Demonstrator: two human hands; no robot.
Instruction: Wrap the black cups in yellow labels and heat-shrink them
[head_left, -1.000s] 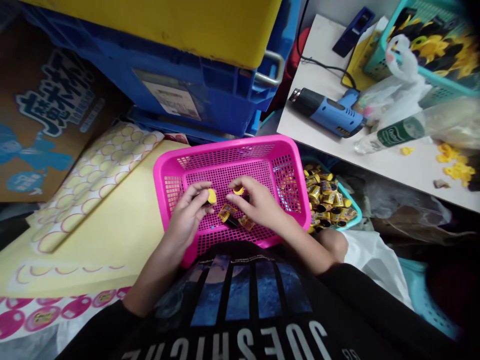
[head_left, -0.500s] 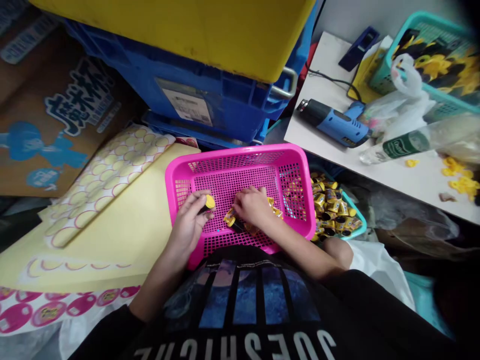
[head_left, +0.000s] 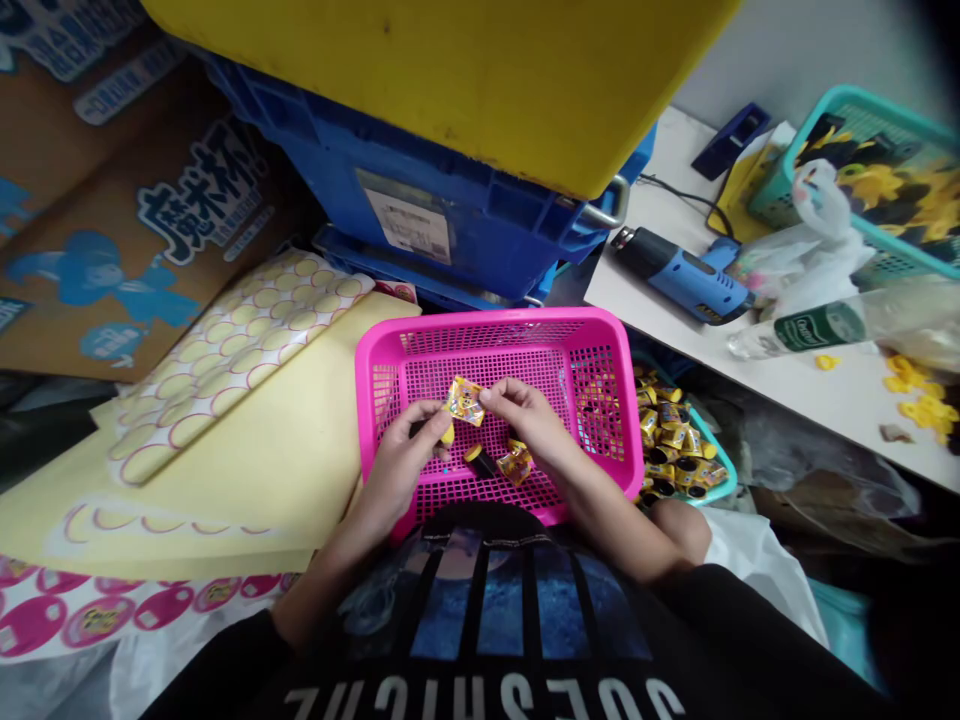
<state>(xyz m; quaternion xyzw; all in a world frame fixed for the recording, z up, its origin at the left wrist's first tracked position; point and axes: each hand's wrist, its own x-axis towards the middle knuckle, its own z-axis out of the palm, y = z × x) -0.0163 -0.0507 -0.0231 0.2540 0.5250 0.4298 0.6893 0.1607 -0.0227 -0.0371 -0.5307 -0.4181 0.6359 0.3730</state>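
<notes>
yellow and glossily printed, the small wrapper (head_left: 466, 402) is pinched by both hands (head_left: 531, 422).

We're in what looks like a cramped workshop! Heat gun (head_left: 679, 275) lying on the white table (head_left: 637, 295) at right, teal basket (head_left: 780, 190) of small parts (head_left: 881, 185) upper right, printed cartons (head_left: 112, 270) crowding upper left.

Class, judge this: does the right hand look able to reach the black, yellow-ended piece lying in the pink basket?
Probably yes: the black, yellow-ended piece looks mostly uncovered and close to the right hand, though that hand seems to be pinching a printed wrapper.
</notes>
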